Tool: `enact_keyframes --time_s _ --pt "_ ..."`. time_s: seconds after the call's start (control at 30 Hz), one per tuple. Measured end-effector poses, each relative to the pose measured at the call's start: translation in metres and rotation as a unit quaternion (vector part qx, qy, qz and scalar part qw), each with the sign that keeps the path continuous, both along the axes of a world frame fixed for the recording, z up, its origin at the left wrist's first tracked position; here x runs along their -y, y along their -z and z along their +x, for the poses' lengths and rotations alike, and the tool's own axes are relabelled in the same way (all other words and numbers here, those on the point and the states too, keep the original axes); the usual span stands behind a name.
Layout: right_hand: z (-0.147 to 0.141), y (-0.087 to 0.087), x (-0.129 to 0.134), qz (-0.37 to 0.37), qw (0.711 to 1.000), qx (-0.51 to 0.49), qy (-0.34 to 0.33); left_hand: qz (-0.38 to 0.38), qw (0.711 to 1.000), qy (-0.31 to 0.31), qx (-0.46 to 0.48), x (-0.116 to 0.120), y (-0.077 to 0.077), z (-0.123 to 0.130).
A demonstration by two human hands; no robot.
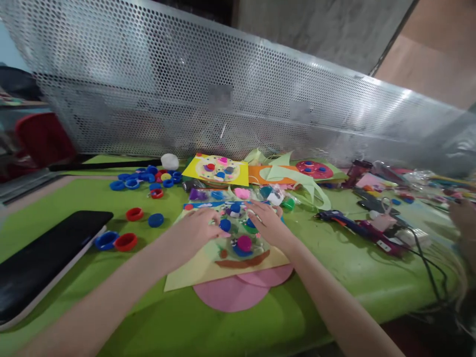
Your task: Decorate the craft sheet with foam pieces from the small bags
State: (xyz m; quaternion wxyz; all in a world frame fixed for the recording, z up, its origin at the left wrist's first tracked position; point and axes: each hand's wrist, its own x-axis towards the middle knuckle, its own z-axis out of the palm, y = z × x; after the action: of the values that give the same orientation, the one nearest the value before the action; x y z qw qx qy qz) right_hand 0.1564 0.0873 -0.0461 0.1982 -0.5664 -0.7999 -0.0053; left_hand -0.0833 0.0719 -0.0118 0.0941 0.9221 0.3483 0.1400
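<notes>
A pale yellow sheet of craft paper (186, 272) lies in front of me, decorated with bottle caps, coloured cut-outs and a brown curved strip (243, 260). My left hand (199, 229) rests over its left side, thumb and fingers apart, right beside a blue bottle cap (224, 225). Over the right side, my right hand (267, 220) is open with fingers stretched, next to a blue-and-green cap piece (251, 225). Lower on the sheet sits a magenta cap (244, 243) on a blue shape. Another blue-and-white cap (235, 210) lies between the hands. Some fingertips are hidden.
Pink paper circles (232, 295) stick out under the sheet. Loose blue and red caps (134, 214) and a black phone-like device (48, 258) lie left. A glue gun (357, 228) with cables lies right. Finished-looking cards (189, 171) stand behind, before a perforated metal panel (178, 74). Another person's hand (463, 218) shows far right.
</notes>
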Motion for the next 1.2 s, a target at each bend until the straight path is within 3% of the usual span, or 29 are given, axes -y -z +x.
enact_keyframes --time_s 0.13,0.27,0.47,0.67,0.83,1.03,1.2 --pt "-0.002 -0.004 0.001 0.002 1.0 0.015 -0.018 0.035 0.998 0.032 -0.032 0.035 0.018 -0.01" --pt "-0.004 -0.006 0.003 -0.003 0.999 0.016 -0.031 0.164 0.984 -0.042 -0.063 0.066 0.034 -0.016" --pt "0.004 -0.005 0.007 -0.046 0.998 0.022 -0.031 0.277 0.952 -0.07 -0.11 0.084 0.043 0.004" --pt "0.007 0.002 0.001 -0.118 0.992 0.034 -0.036 0.322 0.938 -0.079 -0.103 0.101 0.05 0.011" --pt "0.009 0.008 -0.007 -0.15 0.987 0.045 -0.023 0.261 0.956 -0.11 -0.08 0.104 0.059 0.005" --pt "0.019 0.012 -0.023 -0.142 0.99 0.023 -0.001 0.071 0.981 -0.177 -0.033 0.097 0.046 0.013" --pt "0.024 0.01 -0.026 -0.122 0.992 -0.013 0.003 0.049 0.985 -0.166 0.005 0.096 0.045 0.025"
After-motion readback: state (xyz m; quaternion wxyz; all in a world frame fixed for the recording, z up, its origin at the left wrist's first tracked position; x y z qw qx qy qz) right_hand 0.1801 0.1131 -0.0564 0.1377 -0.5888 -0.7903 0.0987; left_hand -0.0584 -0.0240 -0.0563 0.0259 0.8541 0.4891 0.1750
